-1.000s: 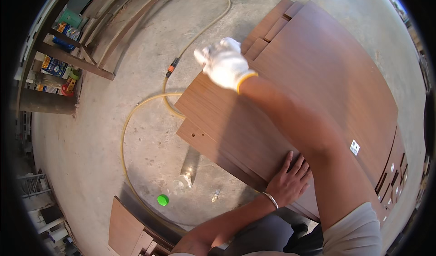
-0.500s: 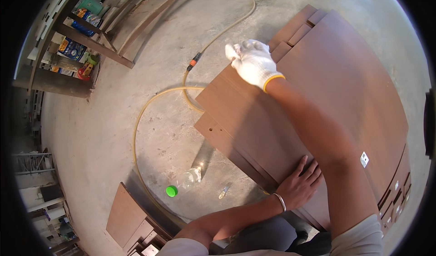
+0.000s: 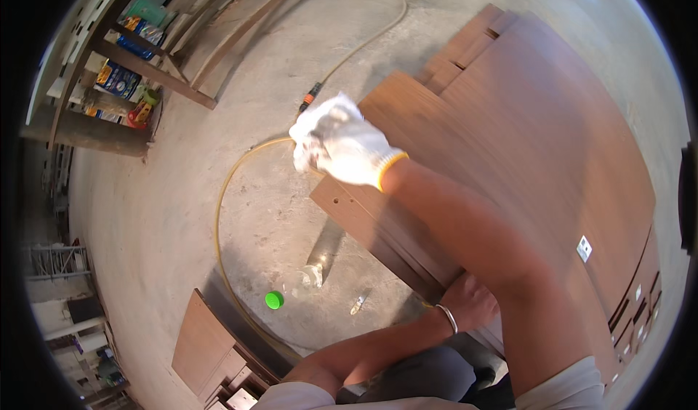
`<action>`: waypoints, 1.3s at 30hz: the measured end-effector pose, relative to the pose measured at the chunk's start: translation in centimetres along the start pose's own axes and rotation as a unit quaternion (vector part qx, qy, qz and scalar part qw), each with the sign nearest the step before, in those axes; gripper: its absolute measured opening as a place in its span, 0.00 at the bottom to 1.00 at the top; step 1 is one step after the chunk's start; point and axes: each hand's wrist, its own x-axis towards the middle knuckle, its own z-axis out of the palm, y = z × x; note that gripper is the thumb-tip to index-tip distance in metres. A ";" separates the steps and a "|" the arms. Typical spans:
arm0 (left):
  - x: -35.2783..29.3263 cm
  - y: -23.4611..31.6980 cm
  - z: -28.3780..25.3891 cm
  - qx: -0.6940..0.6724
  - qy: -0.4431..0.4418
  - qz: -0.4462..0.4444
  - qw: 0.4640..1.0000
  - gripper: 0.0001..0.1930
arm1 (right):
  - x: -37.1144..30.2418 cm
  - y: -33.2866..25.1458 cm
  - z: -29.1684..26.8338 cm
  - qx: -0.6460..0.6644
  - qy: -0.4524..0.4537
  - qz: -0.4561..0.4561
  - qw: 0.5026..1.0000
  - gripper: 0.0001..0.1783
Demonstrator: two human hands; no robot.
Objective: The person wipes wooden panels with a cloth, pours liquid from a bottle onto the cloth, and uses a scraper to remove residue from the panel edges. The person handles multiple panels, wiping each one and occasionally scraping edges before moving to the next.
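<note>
A stack of brown wood-grain boards (image 3: pixel 538 141) lies in front of me and to the right. My right hand (image 3: pixel 342 142), in a white knit glove with a yellow cuff, is over the left edge of the stack. Its fingers are curled in against a whitish bunch, which blur keeps me from telling apart from the glove. My left hand (image 3: pixel 471 302), bare with a silver bangle at the wrist, rests at the near-left edge of the boards. My right forearm hides its fingers. Two small holes show in a lower board's corner (image 3: pixel 336 201).
On the concrete floor lie a yellowish hose (image 3: pixel 218 214) with an orange-black coupling (image 3: pixel 310 94), a clear bottle (image 3: pixel 313 273), a green cap (image 3: pixel 274 300) and a small brush-like tool (image 3: pixel 358 303). More boards (image 3: pixel 200 344) stand at lower left; a wooden frame (image 3: pixel 156 68) is upper left.
My gloved right hand has swept left and toward me, past the boards' left edge. My left hand has shifted slightly left and nearer, its fingers now behind my right forearm.
</note>
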 end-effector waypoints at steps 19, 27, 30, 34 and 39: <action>2.3 0.1 -1.3 -0.038 0.005 0.017 0.999 0.22 | -0.1 10.7 -0.9 -0.203 0.143 0.252 0.935 0.18; 0.8 0.7 1.6 -0.159 -0.022 -0.041 0.986 0.24 | -2.5 1.6 5.4 -0.139 0.147 0.022 0.979 0.21; 0.2 0.0 3.8 -0.165 0.010 -0.031 0.986 0.26 | -3.2 -2.6 6.3 -0.176 0.098 -0.094 0.975 0.18; -0.8 0.5 0.3 -0.215 -0.139 -0.032 0.966 0.25 | -11.5 -5.0 6.2 -0.116 0.141 -0.204 0.962 0.11; -7.4 -0.7 -5.8 -0.277 -0.163 0.021 0.947 0.19 | -23.4 -7.5 5.5 -0.068 0.046 -0.081 0.993 0.18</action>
